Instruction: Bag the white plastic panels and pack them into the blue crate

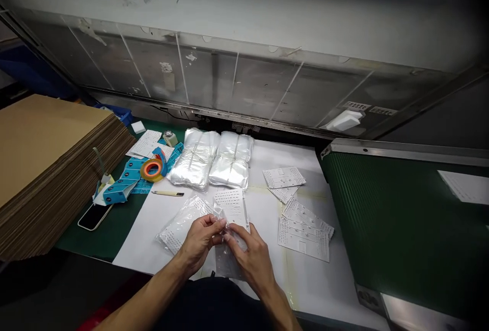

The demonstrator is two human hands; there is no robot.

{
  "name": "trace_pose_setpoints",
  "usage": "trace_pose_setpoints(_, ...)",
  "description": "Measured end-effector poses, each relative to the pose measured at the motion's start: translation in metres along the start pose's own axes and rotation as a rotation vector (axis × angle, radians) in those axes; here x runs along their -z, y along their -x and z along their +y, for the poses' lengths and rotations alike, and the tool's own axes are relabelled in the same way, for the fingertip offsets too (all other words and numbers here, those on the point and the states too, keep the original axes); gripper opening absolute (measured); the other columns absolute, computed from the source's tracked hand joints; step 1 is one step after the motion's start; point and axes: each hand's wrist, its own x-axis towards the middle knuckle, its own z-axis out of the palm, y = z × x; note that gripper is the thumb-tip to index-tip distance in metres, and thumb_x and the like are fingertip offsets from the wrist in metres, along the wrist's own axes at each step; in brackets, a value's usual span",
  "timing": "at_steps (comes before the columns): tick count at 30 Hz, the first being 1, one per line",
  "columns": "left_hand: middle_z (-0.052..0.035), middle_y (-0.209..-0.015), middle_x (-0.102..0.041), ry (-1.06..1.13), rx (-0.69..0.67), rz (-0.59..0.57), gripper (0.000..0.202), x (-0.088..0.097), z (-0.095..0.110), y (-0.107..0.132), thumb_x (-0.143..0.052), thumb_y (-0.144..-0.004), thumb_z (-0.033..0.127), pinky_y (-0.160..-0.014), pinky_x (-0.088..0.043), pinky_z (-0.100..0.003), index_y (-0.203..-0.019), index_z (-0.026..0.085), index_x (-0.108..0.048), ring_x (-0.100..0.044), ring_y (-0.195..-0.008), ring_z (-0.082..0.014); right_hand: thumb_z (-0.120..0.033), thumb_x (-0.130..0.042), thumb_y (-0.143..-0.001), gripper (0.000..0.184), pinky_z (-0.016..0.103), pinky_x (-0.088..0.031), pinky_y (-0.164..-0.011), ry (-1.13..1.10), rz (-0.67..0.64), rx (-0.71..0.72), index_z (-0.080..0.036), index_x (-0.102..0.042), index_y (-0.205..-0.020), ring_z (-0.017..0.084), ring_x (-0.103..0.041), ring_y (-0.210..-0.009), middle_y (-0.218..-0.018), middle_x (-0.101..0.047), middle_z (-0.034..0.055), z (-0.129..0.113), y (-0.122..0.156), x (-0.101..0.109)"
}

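Fingers pinched, my left hand (202, 239) grips the edge of a clear plastic bag (228, 264). My right hand (250, 254) pinches the same bag close beside it, the fingertips of both hands almost meeting. Just beyond the fingers lies a white slotted panel (231, 203); whether it is partly inside the bag I cannot tell. Left of my left hand, more white slotted panels in clear plastic (179, 224) rest on the white sheet. Several loose white panels (303, 239) lie overlapping to the right of my right hand.
Two tied bundles of clear bags (231, 160) lie at the back. A cutter knife (168, 194), tape rolls (152, 169), a small jar (170, 138) and a phone (94, 216) are left. Stacked cardboard (57, 147) stands far left; a green conveyor belt (401, 219) runs along the right.
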Motion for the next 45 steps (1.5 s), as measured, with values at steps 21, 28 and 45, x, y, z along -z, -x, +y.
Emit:
trace_pose_setpoints(21,0.0040,-0.046,-0.053,-0.623,-0.189,-0.014,0.034,0.000,0.005,-0.030,-0.057,-0.078,0.036,-0.053,-0.042,-0.023,-0.103,0.014,-0.066,-0.052,-0.046,-0.0117,-0.047,-0.067,-0.068,0.046,0.040,-0.049,-0.066,-1.124,0.060,-0.592,-0.032,-0.057,-0.110,0.025,-0.065,-0.072,-0.094,-0.069,0.0044,0.023,0.053,0.067)
trace_pose_setpoints(28,-0.0030,-0.070,-0.068,-0.602,-0.076,-0.103,0.046,-0.011,0.008,-0.038,-0.049,-0.082,0.048,-0.053,-0.045,-0.024,-0.114,0.016,-0.062,-0.060,-0.059,-0.0156,-0.037,-0.072,-0.060,0.044,0.037,-0.048,-0.069,-1.413,-0.126,-0.627,-0.019,-0.060,-0.098,0.024,-0.066,-0.070,-0.078,-0.070,0.0059,0.016,0.068,0.006)
trace_pose_setpoints(45,-0.0034,-0.143,-0.040,-0.419,0.147,-0.067,0.053,0.030,-0.032,0.027,-0.045,-0.086,0.049,-0.104,-0.036,-0.038,-0.134,0.026,-0.043,-0.040,-0.128,-0.0256,-0.044,-0.058,-0.079,0.041,0.035,-0.047,-0.076,-0.652,0.075,-0.450,-0.019,-0.055,-0.111,0.021,-0.059,-0.084,-0.102,-0.064,0.0082,0.055,0.071,0.005)
